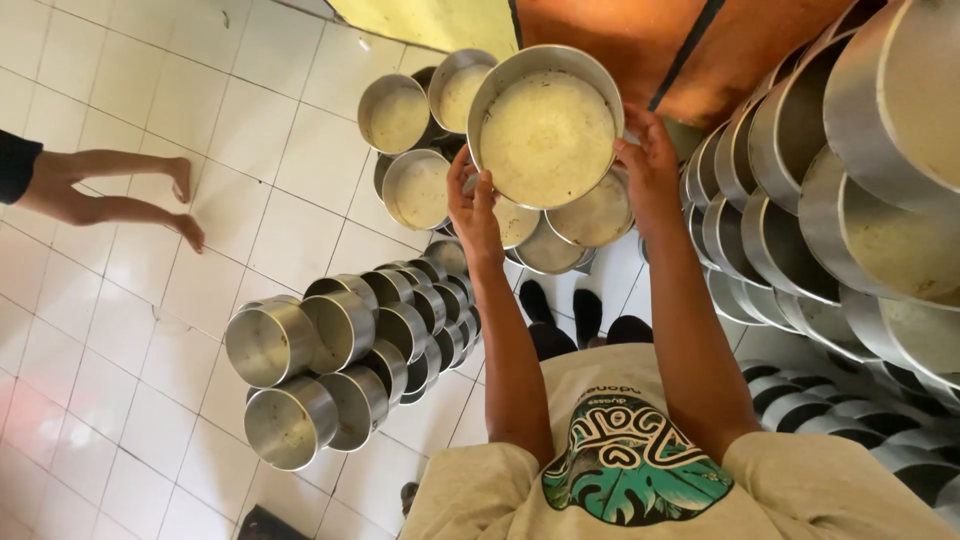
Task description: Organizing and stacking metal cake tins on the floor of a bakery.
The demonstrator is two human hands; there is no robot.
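I hold a round metal pan (545, 130) up in front of me with both hands. A pale, whitish layer covers its inside. My left hand (472, 208) grips the rim at the pan's lower left. My right hand (650, 165) grips the rim on the right side. Below the pan, on the white tiled floor (250, 150), sits a cluster of similar filled pans (418, 188). My dark shoes (560, 308) stand just beside that cluster.
Rows of empty metal pans (335, 355) lie stacked on their sides at the left. More stacked pans (850, 200) fill the right side. Another person's bare feet (180, 200) are at the far left. An orange and yellow panel (620, 35) stands behind.
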